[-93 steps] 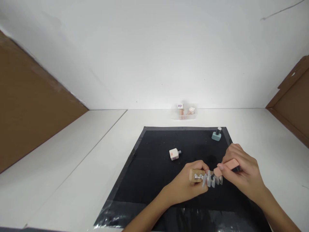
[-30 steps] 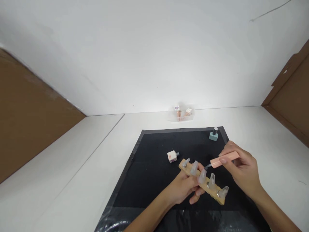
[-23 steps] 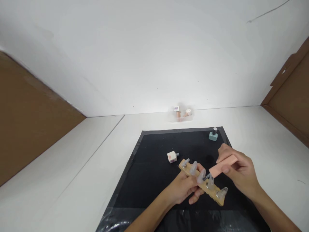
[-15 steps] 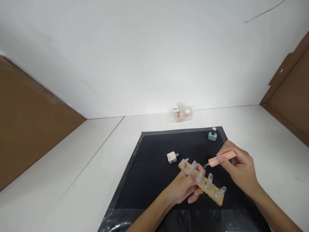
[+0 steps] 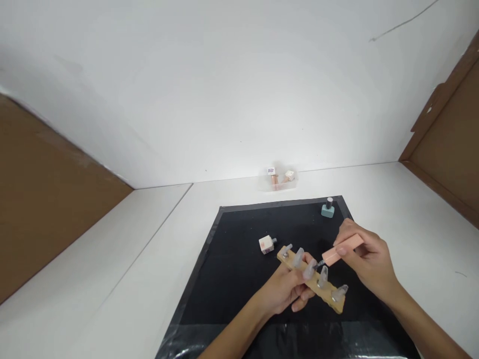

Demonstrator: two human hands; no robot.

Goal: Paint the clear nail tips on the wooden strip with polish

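Note:
My left hand grips a wooden strip from below, lifted over the black mat. Several clear false nail tips stand on pegs along the strip. My right hand pinches a peach-coloured nail polish cap whose small dark brush touches one of the middle tips. An open cream polish bottle stands on the mat just left of the strip's far end.
A teal polish bottle stands at the mat's far right corner. A small clear tray with little bottles sits against the white back wall. Brown board panels flank the white table on both sides.
Three seconds ago the strip was held nearly end-on; it now lies slanted with the tips spread out. The brush has been moving on and off the middle tips. The view shifted slightly.

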